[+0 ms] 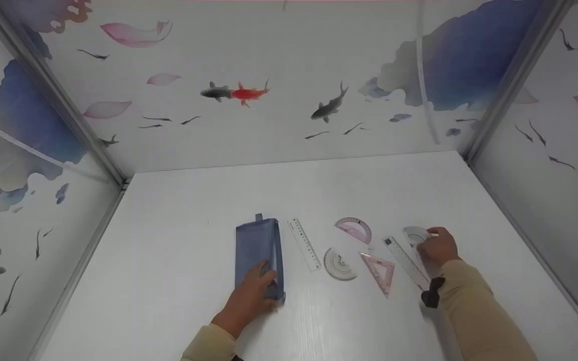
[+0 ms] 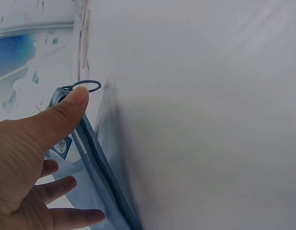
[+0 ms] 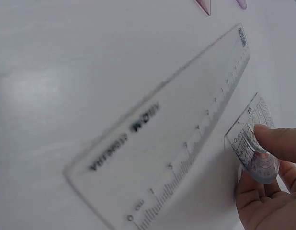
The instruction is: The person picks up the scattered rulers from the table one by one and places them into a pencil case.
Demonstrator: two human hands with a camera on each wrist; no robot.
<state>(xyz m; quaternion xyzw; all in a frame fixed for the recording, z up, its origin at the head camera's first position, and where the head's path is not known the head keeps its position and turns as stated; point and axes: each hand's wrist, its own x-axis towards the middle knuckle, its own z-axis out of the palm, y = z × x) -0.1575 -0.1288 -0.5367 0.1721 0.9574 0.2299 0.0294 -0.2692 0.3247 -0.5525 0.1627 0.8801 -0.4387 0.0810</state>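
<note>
A blue zipped pencil case [image 1: 253, 245] lies on the table with my left hand [image 1: 250, 297] holding its near end. In the left wrist view the thumb rests at the zip end beside a ring-shaped pull [image 2: 94, 84], and the other fingers spread along the mesh side. On the right, my right hand [image 1: 441, 246] pinches a clear protractor [image 3: 251, 139] between thumb and fingers, tilted up in the right wrist view. Next to that hand lies a clear ruler [image 1: 403, 259] with printed black markings.
Between the hands lie another clear ruler [image 1: 304, 244], a clear half-round protractor [image 1: 338, 265], a pink protractor [image 1: 366, 228] and a pink set square [image 1: 372, 259]. White panels [image 1: 289, 135] with painted fish enclose the white table [image 1: 178, 210] at the back and both sides.
</note>
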